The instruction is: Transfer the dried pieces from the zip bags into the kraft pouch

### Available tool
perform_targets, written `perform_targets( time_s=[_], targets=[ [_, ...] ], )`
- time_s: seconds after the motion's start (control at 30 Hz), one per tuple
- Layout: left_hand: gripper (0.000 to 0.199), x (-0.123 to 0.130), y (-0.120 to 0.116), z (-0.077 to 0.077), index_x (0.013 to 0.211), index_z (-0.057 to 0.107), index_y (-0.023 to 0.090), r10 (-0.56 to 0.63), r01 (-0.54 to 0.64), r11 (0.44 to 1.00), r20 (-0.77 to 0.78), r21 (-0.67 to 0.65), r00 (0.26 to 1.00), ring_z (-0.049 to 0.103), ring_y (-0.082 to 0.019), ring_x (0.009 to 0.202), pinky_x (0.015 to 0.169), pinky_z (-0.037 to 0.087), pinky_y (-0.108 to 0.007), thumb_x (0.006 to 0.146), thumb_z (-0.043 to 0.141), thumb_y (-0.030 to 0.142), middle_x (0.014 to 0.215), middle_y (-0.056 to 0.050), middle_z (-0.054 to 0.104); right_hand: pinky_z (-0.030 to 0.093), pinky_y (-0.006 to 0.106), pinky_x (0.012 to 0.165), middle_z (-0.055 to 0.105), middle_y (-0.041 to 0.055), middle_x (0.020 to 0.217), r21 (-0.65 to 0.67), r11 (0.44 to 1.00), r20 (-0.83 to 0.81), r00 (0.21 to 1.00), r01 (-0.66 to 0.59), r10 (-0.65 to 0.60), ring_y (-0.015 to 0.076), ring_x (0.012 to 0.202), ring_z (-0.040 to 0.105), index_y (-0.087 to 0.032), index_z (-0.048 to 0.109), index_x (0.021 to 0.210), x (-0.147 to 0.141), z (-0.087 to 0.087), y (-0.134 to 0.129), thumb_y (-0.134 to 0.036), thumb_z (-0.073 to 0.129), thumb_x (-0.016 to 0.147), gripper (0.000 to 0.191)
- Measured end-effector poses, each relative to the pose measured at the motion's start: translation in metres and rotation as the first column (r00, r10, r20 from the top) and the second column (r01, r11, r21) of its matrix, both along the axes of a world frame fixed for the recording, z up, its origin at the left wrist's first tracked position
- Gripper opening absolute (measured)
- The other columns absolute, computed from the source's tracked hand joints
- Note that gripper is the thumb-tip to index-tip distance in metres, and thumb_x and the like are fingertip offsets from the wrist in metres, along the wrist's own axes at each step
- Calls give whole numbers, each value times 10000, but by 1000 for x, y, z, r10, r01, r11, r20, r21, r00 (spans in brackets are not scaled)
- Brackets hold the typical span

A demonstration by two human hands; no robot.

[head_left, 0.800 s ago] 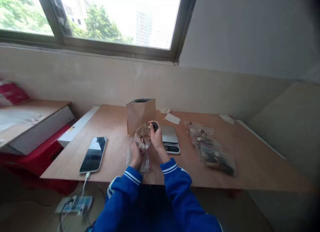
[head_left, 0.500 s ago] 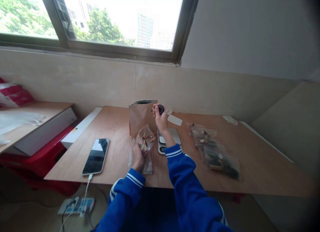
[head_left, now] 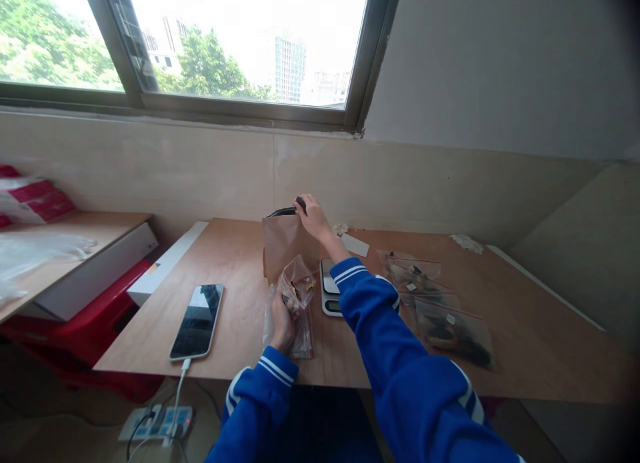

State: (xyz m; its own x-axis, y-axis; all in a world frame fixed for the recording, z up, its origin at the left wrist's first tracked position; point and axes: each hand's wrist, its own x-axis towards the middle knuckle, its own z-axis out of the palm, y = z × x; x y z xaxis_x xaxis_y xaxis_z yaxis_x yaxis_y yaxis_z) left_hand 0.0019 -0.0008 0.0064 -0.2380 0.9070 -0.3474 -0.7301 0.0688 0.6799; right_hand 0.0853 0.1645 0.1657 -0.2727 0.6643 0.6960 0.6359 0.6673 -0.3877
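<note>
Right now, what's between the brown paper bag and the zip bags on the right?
The head view shows a digital scale, partly hidden by your right sleeve, with a white card and pale scraps behind.

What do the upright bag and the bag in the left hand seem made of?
Upright brown bag: probably matte kraft paper; dull tan, stiff-walled, dark inside.
Small clear bag in left hand: likely thin glossy plastic, see-through and crinkled.
</note>
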Motion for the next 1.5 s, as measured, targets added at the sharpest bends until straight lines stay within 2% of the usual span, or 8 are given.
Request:
perform_targets(
  time_s=[0.4, 0.67, 0.87, 1.07, 1.27, 1.33, 1.4, 1.5],
  targets=[
    [369, 1, -4, 8, 965, 690, 133, -44, 44, 999, 38, 3, 998, 485, -47, 397, 346, 271, -134, 866, 566, 466, 595, -8, 637, 402, 315, 947, 596, 105, 965, -79, 996, 159, 986, -36, 49, 207, 961, 541, -177, 608, 778, 13, 10, -7, -274, 437, 956, 266],
    [404, 0, -3, 8, 1031, 692, 133, -61, 61, 998, 12, 27, 998, 526, -52, 425, 345, 283, -137, 853, 565, 473, 689, -36, 689, 412, 270, 820, 654, 86, 891, -177, 984, 257, 964, -17, 63, 176, 862, 575, -153, 641, 778, 17, 22, -16, -322, 478, 966, 301],
    [400, -1, -3, 6, 1007, 683, 131, -82, 81, 997, 9, 12, 997, 513, -45, 413, 347, 297, -130, 890, 515, 475, 664, -23, 672, 417, 254, 767, 674, 52, 880, -182, 978, 174, 975, -105, 137, 158, 848, 593, -163, 675, 801, 21, 19, -14, -338, 522, 949, 275],
    [367, -1, -3, 6, 995, 672, 142, -59, 59, 998, 11, 2, 998, 507, -47, 411, 354, 306, -133, 888, 529, 462, 639, -7, 654, 437, 287, 845, 671, 64, 911, -152, 978, 144, 976, -140, 162, 169, 890, 597, -168, 673, 824, 23, 17, -18, -315, 464, 972, 295],
    [417, -1, -3, 5, 995, 681, 135, -49, 49, 998, -16, 27, 999, 498, -57, 413, 346, 291, -147, 864, 540, 505, 623, -7, 636, 416, 336, 977, 622, 107, 1087, 49, 997, -155, 985, -63, 70, 203, 1104, 555, -162, 653, 929, 31, 21, -48, -183, 459, 912, 196],
    [443, 0, -4, 4, 1032, 681, 139, -68, 69, 997, -16, 44, 998, 500, -55, 422, 353, 297, -147, 854, 551, 522, 642, -8, 641, 460, 319, 890, 636, 88, 1020, -60, 996, -215, 975, -69, 55, 190, 994, 590, -161, 652, 905, 40, 21, -62, -165, 443, 898, 209],
    [446, 0, -4, 4, 1019, 683, 137, -72, 72, 996, -4, 45, 997, 493, -50, 418, 355, 293, -143, 842, 570, 531, 629, 0, 630, 481, 293, 803, 658, 55, 944, -265, 949, -188, 974, -174, 126, 169, 884, 611, -167, 654, 902, 49, 17, -78, -173, 447, 892, 207],
    [431, 0, -4, 6, 976, 688, 136, -73, 72, 997, 28, 30, 997, 484, -50, 403, 347, 281, -144, 851, 564, 529, 596, 4, 618, 491, 265, 749, 683, 31, 929, -563, 762, -40, 931, -321, 363, 161, 852, 625, -182, 678, 939, 59, 0, -102, -193, 544, 849, 162]
  ],
)
